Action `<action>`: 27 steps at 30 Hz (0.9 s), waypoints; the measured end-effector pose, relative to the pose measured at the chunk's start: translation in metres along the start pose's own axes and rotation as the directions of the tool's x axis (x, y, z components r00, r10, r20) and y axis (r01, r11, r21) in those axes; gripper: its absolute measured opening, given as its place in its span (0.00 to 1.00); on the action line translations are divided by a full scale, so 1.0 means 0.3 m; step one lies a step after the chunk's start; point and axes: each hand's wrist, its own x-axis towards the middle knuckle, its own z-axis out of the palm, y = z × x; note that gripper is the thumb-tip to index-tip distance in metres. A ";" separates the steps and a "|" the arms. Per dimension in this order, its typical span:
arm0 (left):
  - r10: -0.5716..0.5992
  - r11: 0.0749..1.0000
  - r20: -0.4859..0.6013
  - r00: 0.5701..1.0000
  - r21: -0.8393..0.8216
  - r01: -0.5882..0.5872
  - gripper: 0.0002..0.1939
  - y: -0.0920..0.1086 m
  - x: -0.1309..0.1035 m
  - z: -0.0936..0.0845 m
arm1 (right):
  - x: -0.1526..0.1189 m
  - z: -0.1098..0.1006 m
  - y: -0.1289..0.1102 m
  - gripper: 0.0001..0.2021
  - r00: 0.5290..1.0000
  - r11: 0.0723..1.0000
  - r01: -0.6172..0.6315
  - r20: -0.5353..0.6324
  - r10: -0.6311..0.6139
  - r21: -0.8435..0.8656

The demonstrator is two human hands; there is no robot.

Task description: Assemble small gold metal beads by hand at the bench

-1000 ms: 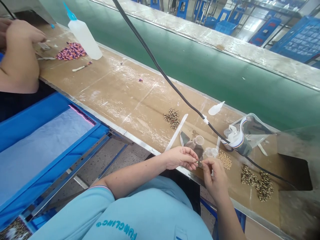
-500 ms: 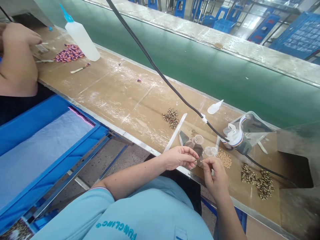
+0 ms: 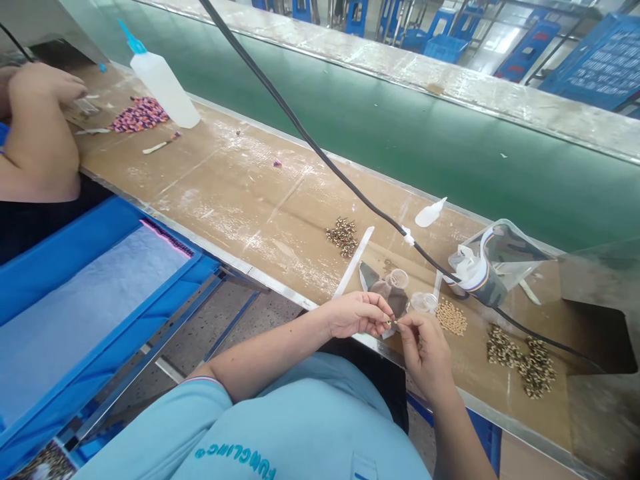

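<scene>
My left hand is closed in a pinch on a small metallic piece, much of it hidden by the fingers. Fingertip to fingertip with it, my right hand pinches a tiny tan bead against that piece. Both hands are over the table's near edge, in front of a dark cloth with a clear round cup on it. Beside my right hand lie another clear cup and a pile of tan beads.
Small brass-and-dark pieces lie in piles at right and mid-table. A black cable crosses above the table. A clear bag, small white bottle and tall bottle stand about. A co-worker's arm rests at far left.
My right hand has moved left, bringing the bead from a small gap up to the piece in my left hand. The view has shifted slightly; the left hand keeps its pinch.
</scene>
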 end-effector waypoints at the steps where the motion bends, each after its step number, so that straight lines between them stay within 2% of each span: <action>1: -0.007 1.000 0.001 1.000 0.000 0.007 0.08 0.001 0.000 0.000 | 0.001 0.000 -0.001 0.04 1.000 1.000 0.011 -0.002 -0.011 0.000; 14: -0.038 0.999 -0.008 0.999 0.016 0.038 0.07 0.008 -0.002 0.002 | 0.004 0.002 -0.001 0.05 0.999 1.000 -0.016 0.035 0.016 0.005; 23: -0.035 0.999 -0.015 0.999 0.010 0.036 0.07 0.003 -0.002 0.000 | 0.002 0.007 -0.002 0.04 0.998 0.998 0.058 -0.008 -0.058 -0.032; 27: -0.029 0.999 -0.004 1.000 -0.013 0.029 0.08 0.001 -0.003 0.000 | -0.002 0.015 0.000 0.04 1.000 1.000 0.009 -0.015 -0.008 0.006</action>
